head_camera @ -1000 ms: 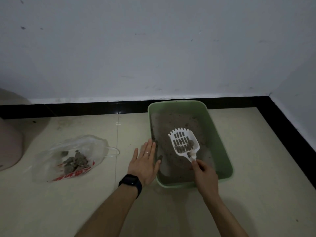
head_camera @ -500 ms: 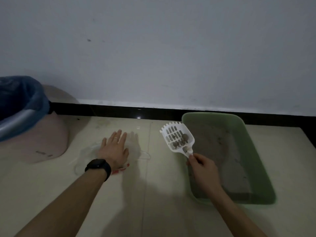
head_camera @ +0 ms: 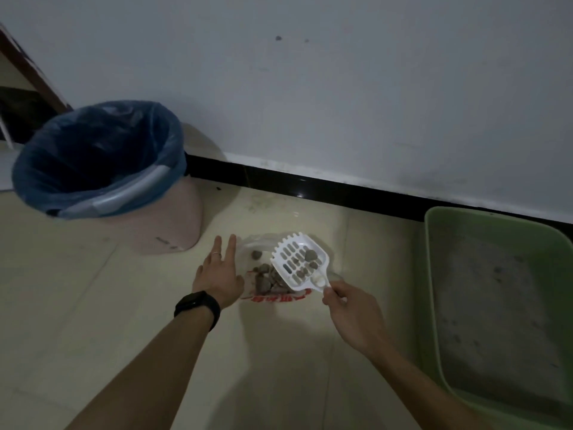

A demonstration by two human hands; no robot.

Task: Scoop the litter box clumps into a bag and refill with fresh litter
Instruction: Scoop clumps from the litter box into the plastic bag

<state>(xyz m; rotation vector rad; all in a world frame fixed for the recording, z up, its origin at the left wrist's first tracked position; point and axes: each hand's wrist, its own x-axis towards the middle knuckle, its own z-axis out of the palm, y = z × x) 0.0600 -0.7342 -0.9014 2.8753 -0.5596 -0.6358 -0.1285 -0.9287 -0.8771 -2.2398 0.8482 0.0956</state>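
Several clumps (head_camera: 309,255) in scoop (head_camera: 297,262) now hang above bag (head_camera: 273,298).

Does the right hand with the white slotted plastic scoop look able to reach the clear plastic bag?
Probably yes: the right hand holds the white slotted plastic scoop over the clear plastic bag, nothing lies between, and the left hand is at its left edge.

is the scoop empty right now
No, several grey clumps lie on the scoop, which the right hand holds over the bag.
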